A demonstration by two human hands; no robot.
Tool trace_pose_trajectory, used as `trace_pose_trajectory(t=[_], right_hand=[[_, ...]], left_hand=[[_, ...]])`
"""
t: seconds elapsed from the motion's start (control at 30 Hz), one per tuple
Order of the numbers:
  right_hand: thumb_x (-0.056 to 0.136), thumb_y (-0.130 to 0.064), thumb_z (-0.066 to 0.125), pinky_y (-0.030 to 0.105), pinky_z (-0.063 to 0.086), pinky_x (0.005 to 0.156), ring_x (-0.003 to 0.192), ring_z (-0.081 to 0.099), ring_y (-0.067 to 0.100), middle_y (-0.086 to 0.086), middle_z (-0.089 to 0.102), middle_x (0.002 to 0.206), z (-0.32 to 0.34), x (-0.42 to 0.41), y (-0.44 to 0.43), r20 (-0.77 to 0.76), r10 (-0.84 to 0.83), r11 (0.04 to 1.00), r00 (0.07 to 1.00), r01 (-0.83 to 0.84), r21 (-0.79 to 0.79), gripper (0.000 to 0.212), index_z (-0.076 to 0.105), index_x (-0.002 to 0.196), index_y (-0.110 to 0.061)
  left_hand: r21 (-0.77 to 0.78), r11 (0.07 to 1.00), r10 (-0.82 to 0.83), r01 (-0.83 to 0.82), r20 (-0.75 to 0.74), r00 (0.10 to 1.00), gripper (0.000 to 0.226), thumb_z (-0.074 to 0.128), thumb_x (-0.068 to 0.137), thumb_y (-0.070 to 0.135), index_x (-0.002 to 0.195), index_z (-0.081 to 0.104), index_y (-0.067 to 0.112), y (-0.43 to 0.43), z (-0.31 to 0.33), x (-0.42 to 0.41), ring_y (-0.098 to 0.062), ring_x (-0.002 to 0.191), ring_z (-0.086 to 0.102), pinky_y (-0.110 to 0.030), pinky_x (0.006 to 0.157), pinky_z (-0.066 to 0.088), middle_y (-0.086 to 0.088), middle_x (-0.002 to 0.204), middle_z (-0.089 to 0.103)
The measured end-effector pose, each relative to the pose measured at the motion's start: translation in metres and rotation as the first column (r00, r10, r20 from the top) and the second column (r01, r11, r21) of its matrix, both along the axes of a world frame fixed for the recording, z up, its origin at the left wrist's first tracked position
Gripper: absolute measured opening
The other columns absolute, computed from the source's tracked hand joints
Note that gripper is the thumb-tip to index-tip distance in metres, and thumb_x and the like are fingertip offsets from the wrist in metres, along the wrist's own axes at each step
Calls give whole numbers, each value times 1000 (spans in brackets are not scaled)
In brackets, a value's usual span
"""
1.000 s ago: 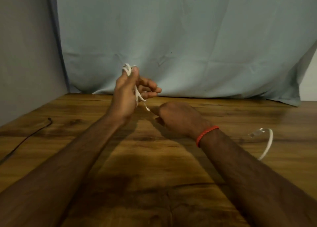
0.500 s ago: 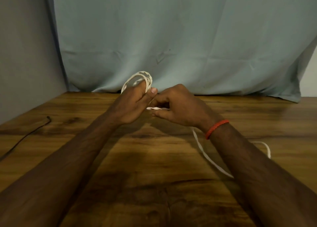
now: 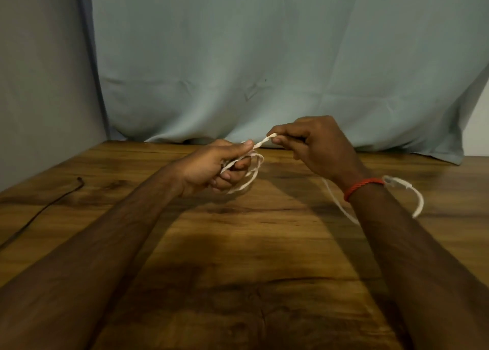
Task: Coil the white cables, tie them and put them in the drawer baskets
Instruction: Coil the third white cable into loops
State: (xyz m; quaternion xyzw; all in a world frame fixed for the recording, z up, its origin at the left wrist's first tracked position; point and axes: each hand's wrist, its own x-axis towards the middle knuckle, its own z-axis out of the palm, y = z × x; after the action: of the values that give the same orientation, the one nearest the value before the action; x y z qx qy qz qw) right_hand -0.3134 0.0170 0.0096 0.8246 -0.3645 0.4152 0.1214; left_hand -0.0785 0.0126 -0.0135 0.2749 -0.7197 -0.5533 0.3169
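White cable (image 3: 264,141) over the grained wooden table (image 3: 238,243).
I see my left hand (image 3: 211,169) gripping its loose loops, my right hand (image 3: 317,148) pinching a twisted stretch above that table.

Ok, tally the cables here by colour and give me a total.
white cable: 1, loops held in the left hand, a twisted stretch pinched by the right hand, the rest trailing past the right arm
black cable: 1, lying on the table's left side
Total: 2
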Motion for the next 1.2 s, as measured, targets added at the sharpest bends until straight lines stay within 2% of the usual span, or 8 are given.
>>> trace_pose_trajectory(t=[0.13,0.27,0.57,0.8,0.9,1.0,1.1,1.2], right_hand=[[99,-60,35,43,52,61,70,61,19,-2,66,74,-5,-6,-7,-17,-241,965,970,237,-114,45,69,115,-35],[101,-57,28,43,53,61,72,63,30,5,68,79,-8,-14,-11,11,-452,885,892,450,-117,49,65,108,-26],[104,-54,25,39,47,56,65,60,35,8,63,74,-23,-18,-20,-121,-585,809,802,567,-155,44,54,103,-20],[101,-53,39,40,50,71,96,67,31,7,71,102,-31,9,-19,-398,-243,956,885,288,58,38,64,119,-31],[101,-56,39,38,51,69,93,67,29,2,71,101,-29,30,-13,-489,-166,983,857,185,-9,37,61,125,-37],[101,-55,42,35,47,64,87,67,27,1,71,93,-30,49,-7,-545,-129,992,828,102,-80,35,64,118,-33],[100,-45,53,33,34,61,84,67,32,8,72,93,-31,61,-2,-556,-80,996,828,41,-82,35,60,127,-23],[97,-37,59,33,33,58,78,66,34,10,71,87,-28,65,5,-513,-13,995,858,-38,-89,37,57,131,-22]], left_hand=[[175,973,-140,153,-81,987,39,53,91,47,65,44,18,2,4,3,-5,32,24,-23,39,20,1,53,33],[282,900,-253,333,-286,924,35,47,97,38,69,43,18,4,7,8,-3,31,25,-24,40,18,5,51,31],[153,812,-293,563,-727,621,34,39,101,32,72,46,15,-2,15,17,-8,36,25,-25,47,25,5,54,31],[259,929,76,266,-834,546,32,43,99,35,71,44,20,-6,13,19,-7,42,44,-21,49,39,6,55,43],[316,945,236,82,-833,500,36,44,101,36,71,49,17,-3,17,16,-17,64,68,-29,62,59,-2,67,63],[301,954,265,-5,-832,487,39,42,105,36,74,49,13,-1,18,11,-34,93,75,-43,81,63,-18,90,74],[202,966,257,-159,-778,573,37,39,107,35,82,50,11,-4,15,3,-38,99,73,-46,88,60,-20,96,75],[-124,849,321,-514,-652,687,34,44,104,33,99,55,2,-5,5,-10,-34,91,75,-45,87,60,-11,85,75]])
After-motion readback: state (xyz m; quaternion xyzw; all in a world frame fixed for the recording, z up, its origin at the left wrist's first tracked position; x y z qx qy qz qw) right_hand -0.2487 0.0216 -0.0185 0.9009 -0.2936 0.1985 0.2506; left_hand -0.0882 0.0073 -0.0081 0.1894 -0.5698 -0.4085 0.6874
